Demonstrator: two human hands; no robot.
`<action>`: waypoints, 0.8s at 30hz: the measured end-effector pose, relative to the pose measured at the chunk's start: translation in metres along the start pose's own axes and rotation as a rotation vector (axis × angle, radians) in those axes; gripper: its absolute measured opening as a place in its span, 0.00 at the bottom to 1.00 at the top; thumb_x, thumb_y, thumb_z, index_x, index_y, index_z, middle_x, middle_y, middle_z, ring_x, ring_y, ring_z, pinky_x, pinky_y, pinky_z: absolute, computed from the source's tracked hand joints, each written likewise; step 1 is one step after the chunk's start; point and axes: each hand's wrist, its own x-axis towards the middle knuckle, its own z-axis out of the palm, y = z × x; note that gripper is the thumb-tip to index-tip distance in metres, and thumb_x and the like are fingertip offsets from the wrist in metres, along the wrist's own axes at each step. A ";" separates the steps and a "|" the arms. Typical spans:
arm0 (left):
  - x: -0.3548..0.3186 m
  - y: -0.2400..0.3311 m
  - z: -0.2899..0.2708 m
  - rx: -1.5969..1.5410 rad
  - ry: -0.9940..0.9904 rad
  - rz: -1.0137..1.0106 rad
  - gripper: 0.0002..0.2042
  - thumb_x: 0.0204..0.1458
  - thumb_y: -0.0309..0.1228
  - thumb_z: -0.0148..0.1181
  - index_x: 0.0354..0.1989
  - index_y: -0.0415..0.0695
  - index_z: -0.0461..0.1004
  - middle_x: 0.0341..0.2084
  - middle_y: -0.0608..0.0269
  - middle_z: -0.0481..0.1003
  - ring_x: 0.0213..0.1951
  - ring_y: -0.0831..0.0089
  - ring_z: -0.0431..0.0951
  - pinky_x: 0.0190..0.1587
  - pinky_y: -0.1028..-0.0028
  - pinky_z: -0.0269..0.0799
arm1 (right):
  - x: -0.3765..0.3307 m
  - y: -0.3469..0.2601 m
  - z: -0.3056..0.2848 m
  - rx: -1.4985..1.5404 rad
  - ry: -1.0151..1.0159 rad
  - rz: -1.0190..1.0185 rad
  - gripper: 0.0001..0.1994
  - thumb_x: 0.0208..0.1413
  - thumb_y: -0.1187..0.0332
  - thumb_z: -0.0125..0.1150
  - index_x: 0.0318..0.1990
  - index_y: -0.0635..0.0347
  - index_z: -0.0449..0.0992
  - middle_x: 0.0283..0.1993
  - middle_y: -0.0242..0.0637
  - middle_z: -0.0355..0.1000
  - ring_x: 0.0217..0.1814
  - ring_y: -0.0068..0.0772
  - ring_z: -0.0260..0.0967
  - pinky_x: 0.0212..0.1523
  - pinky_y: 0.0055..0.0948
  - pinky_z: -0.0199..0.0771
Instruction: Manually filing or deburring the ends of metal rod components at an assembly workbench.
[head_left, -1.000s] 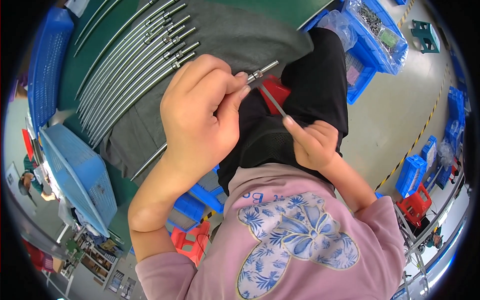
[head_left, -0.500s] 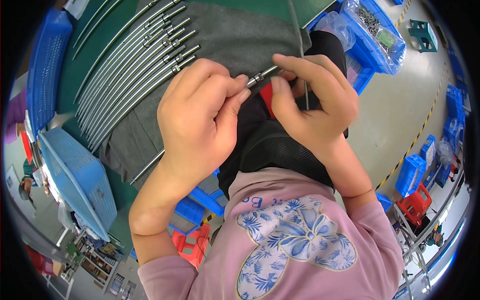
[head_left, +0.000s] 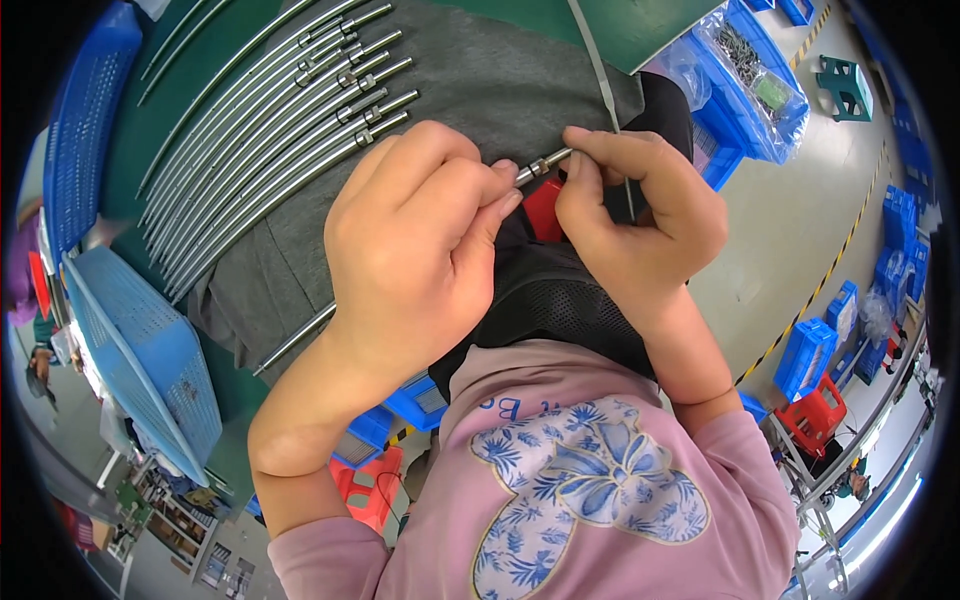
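My left hand [head_left: 410, 235] is closed round a slim metal rod [head_left: 298, 338], whose lower end sticks out beyond my wrist. Near the rod's upper end a ringed metal collar [head_left: 538, 170] shows between my two hands. My right hand [head_left: 645, 195] pinches the tip just past that collar with thumb and index finger. A long thin grey strip-like tool [head_left: 596, 68], narrowing to a fine shank, passes behind the right fingers; its grip is partly hidden. To the left, several similar metal rods [head_left: 270, 165] lie side by side on a grey cloth [head_left: 470, 75].
The green tabletop [head_left: 130, 190] holds a blue perforated basket [head_left: 150, 350] at the left and another blue basket [head_left: 90, 120] beyond it. At right stands a blue bin [head_left: 745, 75] with small metal parts in plastic. Red stools [head_left: 815, 415] and blue crates are on the floor.
Both hands and the held rod appear slightly further right and lower. The right fingertips now sit closer to the collar, and less of the tip shows.
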 end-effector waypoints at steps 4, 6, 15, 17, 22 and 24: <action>-0.001 -0.001 0.000 0.006 0.005 0.010 0.07 0.41 0.15 0.65 0.28 0.35 0.75 0.24 0.59 0.71 0.24 0.71 0.71 0.26 0.76 0.65 | -0.002 0.004 0.002 0.022 0.028 -0.023 0.10 0.36 0.82 0.65 0.31 0.62 0.78 0.22 0.33 0.73 0.19 0.19 0.69 0.21 0.17 0.68; 0.000 -0.001 0.001 -0.004 0.012 0.011 0.07 0.41 0.15 0.65 0.28 0.35 0.75 0.24 0.59 0.71 0.24 0.71 0.71 0.26 0.76 0.66 | 0.000 -0.001 0.002 0.153 0.007 0.064 0.11 0.36 0.82 0.65 0.31 0.62 0.79 0.22 0.33 0.74 0.19 0.20 0.70 0.21 0.17 0.68; 0.001 -0.001 0.000 0.027 -0.002 0.018 0.07 0.41 0.14 0.64 0.29 0.35 0.75 0.24 0.59 0.71 0.25 0.70 0.71 0.27 0.75 0.66 | -0.005 0.010 0.003 0.120 -0.004 0.055 0.13 0.35 0.83 0.65 0.32 0.62 0.79 0.22 0.31 0.74 0.22 0.20 0.73 0.23 0.17 0.70; 0.000 -0.002 0.001 0.020 0.014 0.009 0.07 0.39 0.17 0.65 0.28 0.37 0.75 0.23 0.60 0.70 0.25 0.66 0.71 0.27 0.72 0.66 | -0.004 0.012 0.003 0.193 -0.010 0.061 0.12 0.35 0.83 0.65 0.32 0.61 0.80 0.23 0.31 0.74 0.22 0.20 0.72 0.23 0.17 0.70; 0.002 -0.005 -0.001 0.021 0.025 0.022 0.08 0.38 0.20 0.66 0.28 0.41 0.75 0.23 0.61 0.70 0.26 0.63 0.72 0.27 0.68 0.67 | 0.006 0.013 -0.002 0.254 -0.080 -0.026 0.12 0.36 0.82 0.67 0.32 0.59 0.81 0.25 0.31 0.73 0.22 0.23 0.70 0.22 0.20 0.68; 0.001 -0.007 -0.002 0.016 0.007 0.006 0.09 0.38 0.20 0.66 0.29 0.41 0.76 0.24 0.61 0.71 0.26 0.63 0.73 0.28 0.68 0.67 | 0.009 0.014 -0.006 0.072 -0.169 -0.162 0.11 0.34 0.77 0.70 0.31 0.57 0.81 0.22 0.30 0.69 0.20 0.27 0.67 0.20 0.22 0.65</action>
